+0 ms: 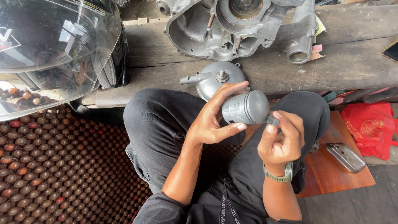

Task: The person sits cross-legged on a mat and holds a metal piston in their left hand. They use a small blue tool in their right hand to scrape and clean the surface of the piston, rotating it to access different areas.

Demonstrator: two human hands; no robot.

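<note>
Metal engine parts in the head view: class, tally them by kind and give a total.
Piston, in the left hand: 1
Engine casing: 1
Round cover: 1
Small plate: 1
Total: 4

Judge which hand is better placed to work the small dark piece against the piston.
Probably the right. The right hand already pinches the small dark piece at the piston's crown end, while the left hand is wrapped around the piston, steadying it above the lap.
</note>
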